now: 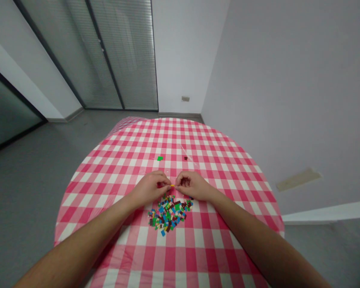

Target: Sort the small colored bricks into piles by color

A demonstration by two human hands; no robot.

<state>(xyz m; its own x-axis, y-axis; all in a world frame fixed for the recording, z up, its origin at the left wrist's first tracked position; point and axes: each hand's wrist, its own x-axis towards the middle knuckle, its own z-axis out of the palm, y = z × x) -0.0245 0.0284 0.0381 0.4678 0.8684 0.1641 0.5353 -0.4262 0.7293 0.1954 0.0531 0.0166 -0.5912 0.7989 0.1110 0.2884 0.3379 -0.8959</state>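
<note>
Clock positions are read from the small yellow plastic-looking piece (173, 185), with 12 o'clock pointing away from the person. This piece sits between the two hands, just beyond the pile. The bare left hand (152, 187), at 9 o'clock, has thumb and forefinger closed on its near-left end. The bare right hand (195, 186), at 3 o'clock, has thumb and forefinger pinched at the opposite end; its remaining fingers are curled. The piece's exact shape is too small to tell.

At 6 o'clock lies a loose pile of small multicoloured plastic bricks (169, 215), chiefly blue, green, brown and white. A flat bright-green piece (160, 159) lies apart at 11 o'clock, a smaller dark-brown piece (185, 158) at 1 o'clock. All loose pieces rest on a red-and-white checked tablecloth (165, 260) over a round-edged table.
</note>
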